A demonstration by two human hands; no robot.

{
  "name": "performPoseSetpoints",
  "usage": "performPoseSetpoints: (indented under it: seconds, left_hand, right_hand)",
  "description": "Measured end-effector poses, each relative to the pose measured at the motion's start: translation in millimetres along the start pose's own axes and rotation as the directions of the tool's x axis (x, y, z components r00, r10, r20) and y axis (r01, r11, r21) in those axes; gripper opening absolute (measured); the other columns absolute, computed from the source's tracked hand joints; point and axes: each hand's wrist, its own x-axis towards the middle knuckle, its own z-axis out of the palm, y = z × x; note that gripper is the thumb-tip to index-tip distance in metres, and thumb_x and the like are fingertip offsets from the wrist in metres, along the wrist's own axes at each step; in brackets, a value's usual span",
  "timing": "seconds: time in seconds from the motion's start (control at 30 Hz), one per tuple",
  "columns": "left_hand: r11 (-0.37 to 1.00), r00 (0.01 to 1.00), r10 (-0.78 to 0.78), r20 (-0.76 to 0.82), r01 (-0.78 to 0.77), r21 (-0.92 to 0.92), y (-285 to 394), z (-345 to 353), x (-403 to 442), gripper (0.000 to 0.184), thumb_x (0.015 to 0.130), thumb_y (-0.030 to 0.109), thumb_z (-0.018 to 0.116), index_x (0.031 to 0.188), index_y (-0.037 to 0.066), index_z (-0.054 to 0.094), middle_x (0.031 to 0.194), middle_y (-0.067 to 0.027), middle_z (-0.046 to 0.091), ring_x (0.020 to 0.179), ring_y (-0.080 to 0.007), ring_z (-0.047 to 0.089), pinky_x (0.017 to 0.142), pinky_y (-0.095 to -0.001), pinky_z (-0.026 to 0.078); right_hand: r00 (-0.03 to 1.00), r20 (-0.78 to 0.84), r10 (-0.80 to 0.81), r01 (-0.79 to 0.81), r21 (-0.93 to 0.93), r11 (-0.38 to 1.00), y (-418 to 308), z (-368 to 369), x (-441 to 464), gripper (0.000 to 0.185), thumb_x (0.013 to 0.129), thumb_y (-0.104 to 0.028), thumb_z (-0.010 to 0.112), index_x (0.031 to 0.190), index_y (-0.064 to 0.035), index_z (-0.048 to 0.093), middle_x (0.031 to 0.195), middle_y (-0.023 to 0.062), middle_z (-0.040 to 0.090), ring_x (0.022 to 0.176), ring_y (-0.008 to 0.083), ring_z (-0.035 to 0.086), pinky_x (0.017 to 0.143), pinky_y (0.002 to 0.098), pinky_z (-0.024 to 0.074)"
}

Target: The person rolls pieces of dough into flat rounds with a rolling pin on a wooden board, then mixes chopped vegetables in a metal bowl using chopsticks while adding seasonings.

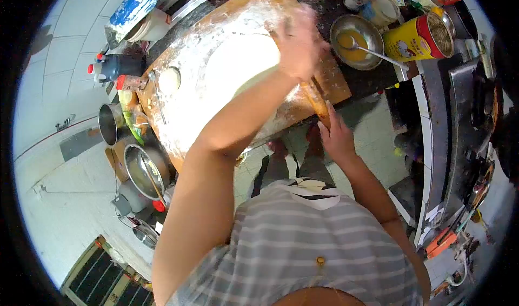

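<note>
So there's a big wooden board (338, 84) on the counter, absolutely covered in flour (189, 109), with a wide, flat round of dough (240, 63) lying on it. The rolling pin (314, 99) sits slantwise at the right side of that dough, over the board, with its near end at the board's edge. The right hand (338, 138) has that near end, fingers and thumb closed around it with hardly any opening. The left hand (300, 49) is up over the far part of the pin, but it's pretty blurry, so I can't tell how far open it is or whether it's actually gripping or just pressing. A smaller round dough piece (170, 79) is off to the left on the same board. Just past the board's right side there's a metal bowl (342, 26) with something yellow in it and a spoon (373, 53) leaning across the rim, with a yellow tin (413, 40) beside it. Over on the left, near the board, there's another metal bowl (135, 179) with a long stick (153, 183) in it.
</note>
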Motion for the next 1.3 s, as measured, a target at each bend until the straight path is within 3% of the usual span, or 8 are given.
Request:
performPoseSetpoints:
  seconds: [0.07,0.13,0.27,0.47,0.7,0.87,1.07,1.3]
  left_hand:
    - [0.927,0.955,-0.276,-0.106,0.236,-0.293,-39.0,-32.7,-6.6,0.064,0.082,0.017,0.050,0.136,-0.005,0.023,0.141,-0.0265,0.024,0.134,-0.0367,0.018,0.111,-0.0457,0.007]
    - [0.992,0.991,-0.120,-0.059,0.117,-0.049,-71.1,-84.6,-41.7,0.068,0.082,0.020,0.046,0.139,-0.003,0.018,0.144,-0.0235,0.022,0.136,-0.0375,0.014,0.110,-0.0478,0.005]
    - [0.898,0.788,0.089,0.610,-0.328,0.293,-117.2,-100.4,-131.8,0.073,0.083,0.051,0.047,0.144,0.021,0.019,0.150,-0.0066,0.015,0.138,-0.0317,0.012,0.108,-0.0569,0.006]
    - [0.950,0.926,0.084,0.369,-0.186,0.251,-61.7,-44.5,-37.3,0.067,0.088,0.048,0.044,0.143,0.019,0.020,0.150,-0.0104,0.014,0.137,-0.0323,0.012,0.109,-0.0529,0.007]
    - [0.987,0.978,-0.148,-0.148,0.137,-0.084,-67.8,-56.5,18.6,0.063,0.088,0.035,0.047,0.137,0.001,0.029,0.141,-0.0225,0.029,0.134,-0.0360,0.021,0.109,-0.0521,0.008]
    - [0.883,0.947,-0.164,0.276,0.017,0.468,-127.9,-87.5,-94.5,0.063,0.089,0.044,0.040,0.143,0.016,0.023,0.149,-0.0120,0.017,0.137,-0.0345,0.012,0.108,-0.0557,0.007]
    - [0.907,0.975,-0.198,0.100,0.143,0.395,-138.5,-54.0,-10.1,0.061,0.092,0.048,0.032,0.141,0.013,0.025,0.148,-0.0136,0.018,0.136,-0.0350,0.015,0.109,-0.0523,0.008]
    - [0.929,0.949,-0.314,-0.012,0.310,0.204,-166.6,-40.4,47.6,0.068,0.092,0.050,0.030,0.142,0.005,0.020,0.148,-0.0138,0.018,0.137,-0.0291,0.015,0.111,-0.0450,0.011]
  right_hand:
    - [0.996,0.088,0.015,-0.014,-0.010,1.000,-11.0,-14.4,9.4,0.062,0.083,-0.026,0.059,0.136,-0.0088,0.032,0.101,0.0193,0.057,0.086,0.0369,0.058,0.073,0.0409,0.0492]
    - [0.954,0.075,-0.290,0.297,-0.121,0.947,-17.2,-5.0,22.4,0.057,0.082,-0.026,0.059,0.130,-0.0028,0.039,0.089,0.0164,0.057,0.075,0.0315,0.059,0.062,0.0391,0.0500]
    - [0.868,0.082,-0.490,0.493,-0.263,0.829,-23.7,17.6,40.1,0.050,0.080,-0.026,0.058,0.120,0.0014,0.049,0.076,0.0116,0.056,0.069,0.0265,0.057,0.063,0.0379,0.0467]
    - [0.919,-0.097,-0.382,0.285,-0.508,0.813,-9.6,5.6,53.9,0.056,0.077,-0.030,0.064,0.124,-0.0041,0.047,0.088,0.0115,0.050,0.077,0.0275,0.053,0.070,0.0384,0.0425]
    - [0.863,-0.066,-0.501,0.455,-0.329,0.827,-4.8,-16.3,105.5,0.051,0.079,-0.019,0.064,0.124,-0.0028,0.046,0.096,0.0134,0.054,0.082,0.0319,0.053,0.075,0.0417,0.0432]
    - [0.879,0.061,-0.473,0.476,-0.173,0.862,-16.8,30.4,141.1,0.053,0.077,-0.015,0.064,0.125,-0.0032,0.044,0.098,0.0137,0.055,0.090,0.0320,0.052,0.079,0.0409,0.0423]
    - [0.885,-0.154,-0.439,0.330,-0.457,0.826,-43.3,25.3,200.4,0.034,0.080,-0.015,0.061,0.112,-0.0047,0.053,0.099,0.0150,0.056,0.095,0.0322,0.051,0.081,0.0422,0.0417]
    - [0.984,-0.139,-0.115,0.081,-0.231,0.969,-60.5,24.7,252.2,0.032,0.082,-0.022,0.061,0.108,-0.0050,0.056,0.097,0.0182,0.057,0.097,0.0340,0.053,0.084,0.0443,0.0411]
